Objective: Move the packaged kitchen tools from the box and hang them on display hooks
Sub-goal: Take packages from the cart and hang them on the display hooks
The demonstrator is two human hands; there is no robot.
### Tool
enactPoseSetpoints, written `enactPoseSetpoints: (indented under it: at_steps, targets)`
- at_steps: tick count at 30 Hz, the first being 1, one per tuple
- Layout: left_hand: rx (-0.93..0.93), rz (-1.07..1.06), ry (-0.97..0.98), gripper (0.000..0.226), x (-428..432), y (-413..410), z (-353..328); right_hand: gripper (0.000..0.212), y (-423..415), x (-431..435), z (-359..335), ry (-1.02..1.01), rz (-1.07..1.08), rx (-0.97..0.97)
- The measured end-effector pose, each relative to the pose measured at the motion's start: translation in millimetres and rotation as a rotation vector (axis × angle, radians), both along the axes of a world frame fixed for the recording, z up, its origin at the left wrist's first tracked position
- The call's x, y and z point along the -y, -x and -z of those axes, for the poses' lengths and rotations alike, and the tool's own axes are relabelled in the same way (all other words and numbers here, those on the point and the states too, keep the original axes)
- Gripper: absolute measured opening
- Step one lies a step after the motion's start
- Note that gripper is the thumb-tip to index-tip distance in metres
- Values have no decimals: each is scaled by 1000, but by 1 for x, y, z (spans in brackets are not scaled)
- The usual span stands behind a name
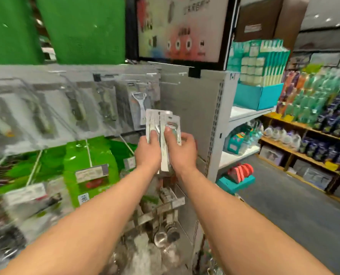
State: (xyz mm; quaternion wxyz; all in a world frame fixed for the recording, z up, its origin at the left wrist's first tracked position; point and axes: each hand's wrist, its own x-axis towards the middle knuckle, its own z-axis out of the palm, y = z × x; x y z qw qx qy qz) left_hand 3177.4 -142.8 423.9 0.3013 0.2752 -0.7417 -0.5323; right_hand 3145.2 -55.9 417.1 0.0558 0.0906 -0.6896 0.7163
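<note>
Holding the packaged tools (pixel 162 121) upright before the panel (pixel 193 108), we have the left grip (pixel 147 153) and right grip (pixel 182 151) curled round their lower halves. Their top ends point up at the hook (pixel 170 82) just above

silvery-white packaged tools (pixel 162 124), green bags (pixel 90 155), seemingly grey backboard (pixel 189 108)

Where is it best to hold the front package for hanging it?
Pinch the front package by its lower half, from the right, with the right hand. It stands upright and flat; its top should likely stay free for hanging.
</note>
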Motion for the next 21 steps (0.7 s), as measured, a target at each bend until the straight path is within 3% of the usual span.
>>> enactPoseSetpoints:
  at_steps: [7,21]
  targets:
    - [-69,-199,8,64,66,-39,-38,45,-27,74,-42,14,-198,-76]
    - [-119,-515,54,59,110,-71,-56,45,-31,124,-68,36,-445,-119]
